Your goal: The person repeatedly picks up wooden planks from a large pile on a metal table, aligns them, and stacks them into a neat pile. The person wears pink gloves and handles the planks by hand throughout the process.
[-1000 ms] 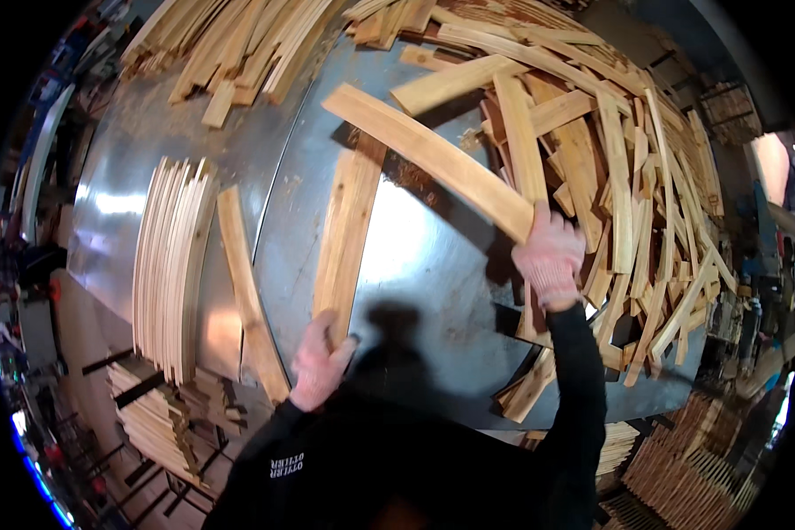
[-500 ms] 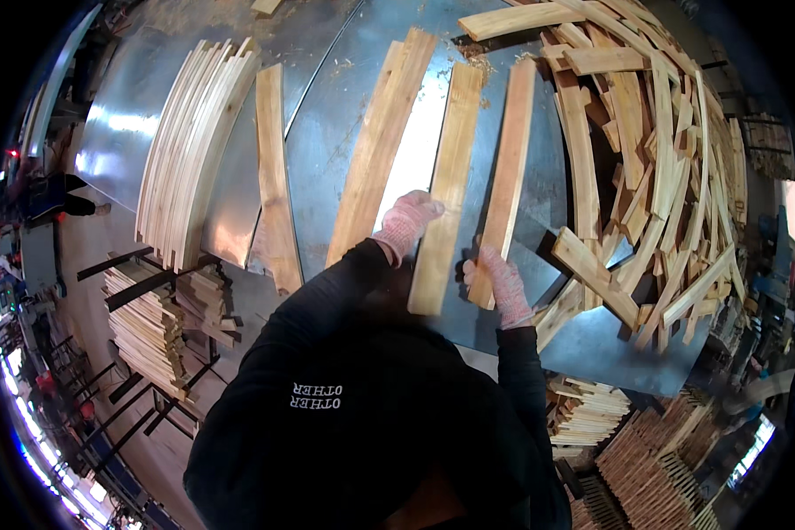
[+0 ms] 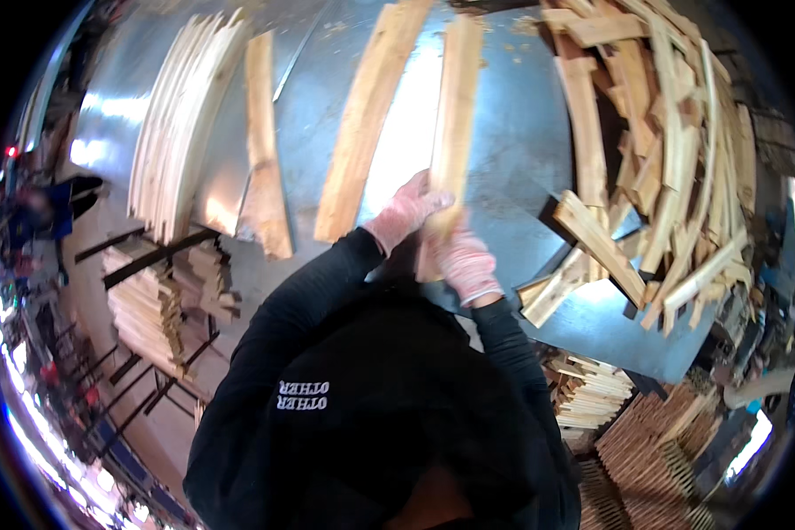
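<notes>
Both my hands wear pinkish knitted work gloves. My left hand is closed on the left edge of a long, flat wooden board, near its close end. My right hand grips the same end from the right, low down and slightly blurred. A second board may lie against this one, but the blur and my hands hide how they meet. Left of it, apart from my hands, lie boards side by side on the metal table. Farther left is a single board with a wider near end.
A row of pale boards stands at the table's left. On the right lies a jumbled heap of wood strips, with one short piece jutting toward me. Stacked wood sits low left, and more stacks low right.
My right hand has moved left, bringing its board over to the one in my left hand. The space where that right board was now shows bare metal. The whole view has shifted slightly.
</notes>
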### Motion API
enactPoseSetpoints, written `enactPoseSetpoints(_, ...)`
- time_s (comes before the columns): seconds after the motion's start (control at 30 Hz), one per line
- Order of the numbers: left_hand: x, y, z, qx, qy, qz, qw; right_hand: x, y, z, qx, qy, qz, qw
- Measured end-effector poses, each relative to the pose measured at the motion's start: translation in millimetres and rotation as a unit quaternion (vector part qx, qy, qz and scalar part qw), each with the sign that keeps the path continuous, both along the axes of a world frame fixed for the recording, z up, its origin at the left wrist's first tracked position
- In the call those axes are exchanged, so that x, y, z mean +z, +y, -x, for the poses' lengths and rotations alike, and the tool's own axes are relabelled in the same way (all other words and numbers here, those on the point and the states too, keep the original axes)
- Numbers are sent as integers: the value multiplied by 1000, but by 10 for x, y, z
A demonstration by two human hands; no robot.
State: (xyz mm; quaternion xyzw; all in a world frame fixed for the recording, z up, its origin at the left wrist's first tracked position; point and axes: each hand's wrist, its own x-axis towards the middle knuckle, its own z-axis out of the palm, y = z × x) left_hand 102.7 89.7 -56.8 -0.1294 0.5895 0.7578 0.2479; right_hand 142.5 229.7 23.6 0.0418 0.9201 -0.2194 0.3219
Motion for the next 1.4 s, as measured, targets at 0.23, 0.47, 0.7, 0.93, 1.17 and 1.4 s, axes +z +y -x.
enactPoseSetpoints(0.23,158,-58,20,0,-92,132,987,57,988,1284,-84,321,-157,930)
enactPoseSetpoints(0.47,-80,-44,-60,16,-81,156,984,-365,1932,1817,-107,119,-286,945)
enactPoseSetpoints(0.7,-153,-182,-53,-12,-56,191,980,81,1826,1564,-72,-8,247,966)
enactPoseSetpoints(0.93,599,-199,-68,16,-35,288,957,420,1257,1480,-184,-196,654,707)
enactPoseSetpoints(1.17,673,-403,-419,41,-38,182,982,-176,760,1680,-110,90,164,976)
enactPoseSetpoints(1.4,690,-272,-866,3,-67,-66,996,-421,544,1515,-177,79,151,969)
